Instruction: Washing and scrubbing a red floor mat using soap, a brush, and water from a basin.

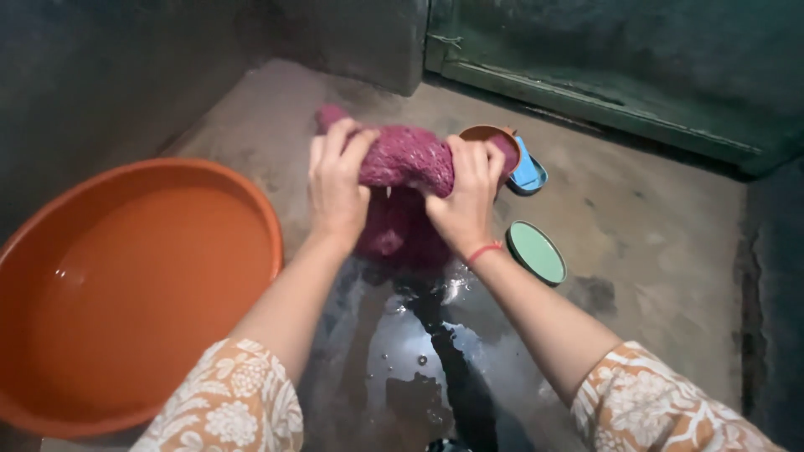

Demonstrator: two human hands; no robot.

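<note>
A wet dark-pink towel-like cloth [402,159] is held up over the wet floor. My left hand [335,188] grips its left part and my right hand [463,201] grips its right part, with a red thread on that wrist. The cloth is bunched between both hands, and a lower fold [394,238] hangs beneath them. Water shines on the dark floor [419,351] below.
A large orange basin [134,285] with water stands at the left. Behind the cloth sit a brown cup [486,134] and a blue soap dish [529,174]. A round green lid [536,251] lies to the right. Concrete walls and a green door [603,59] close the back.
</note>
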